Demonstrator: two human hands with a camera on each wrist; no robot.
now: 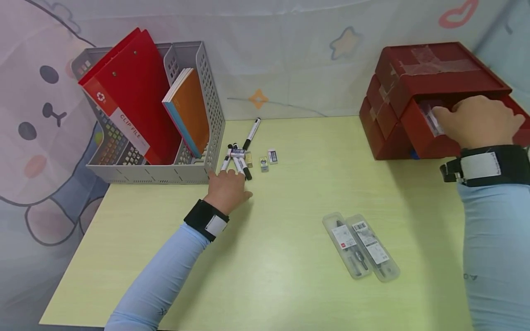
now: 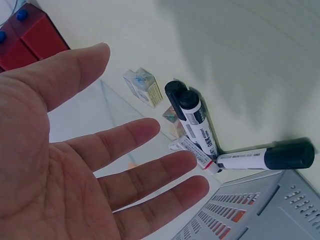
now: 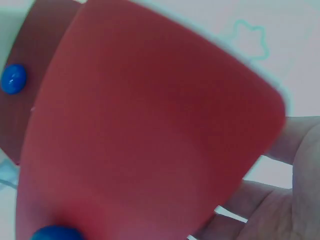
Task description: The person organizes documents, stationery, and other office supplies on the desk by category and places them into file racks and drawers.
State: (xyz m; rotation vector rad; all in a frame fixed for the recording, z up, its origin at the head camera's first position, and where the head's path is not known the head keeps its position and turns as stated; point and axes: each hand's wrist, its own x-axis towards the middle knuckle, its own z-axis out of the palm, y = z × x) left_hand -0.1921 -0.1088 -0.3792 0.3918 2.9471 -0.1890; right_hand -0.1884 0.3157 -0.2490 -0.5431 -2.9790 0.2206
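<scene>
My left hand (image 1: 227, 191) hovers by the front right corner of the grey basket, close to several black-capped white markers (image 1: 251, 133). Its fingers are spread and fairly straight in the left wrist view, with nothing held. An eraser (image 1: 238, 153) lies across the markers. At the right, my right hand (image 1: 480, 120) reaches into a pulled-out drawer (image 1: 426, 133) of the red drawer box (image 1: 449, 55). A clear item (image 1: 431, 120) inside the drawer is beside the thumb. In the right wrist view the drawer front (image 3: 150, 115) hides the fingertips.
The grey basket (image 1: 149, 174) at the left holds a red clip file (image 1: 132, 92), books (image 1: 188, 110) and keyboards (image 1: 113, 142). Small erasers (image 1: 272, 156) lie beside the markers. Two clear plastic cases (image 1: 372, 248) lie on the front right of the table (image 1: 281, 285).
</scene>
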